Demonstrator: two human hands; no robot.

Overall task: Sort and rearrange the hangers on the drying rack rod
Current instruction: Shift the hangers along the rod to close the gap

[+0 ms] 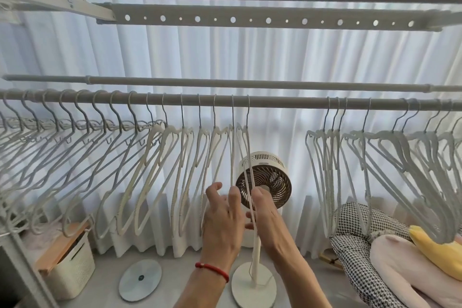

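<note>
White pleated curtains (287, 62) back a grey rod (275, 103) strung with pale hangers (160, 172), bunched left and right. Both hands meet below its middle: the left hand (222, 217) spread loosely, the right hand (262, 210) pinching one hanging hanger (246, 157). A standing fan (265, 182) rises from the pale floor (187, 270); no writing is readable.

Hangers (155, 157) crowd the rod (275, 102) at left and right, a gap between; behind the gap stands a fan (263, 180), curtain (250, 57) behind all
</note>
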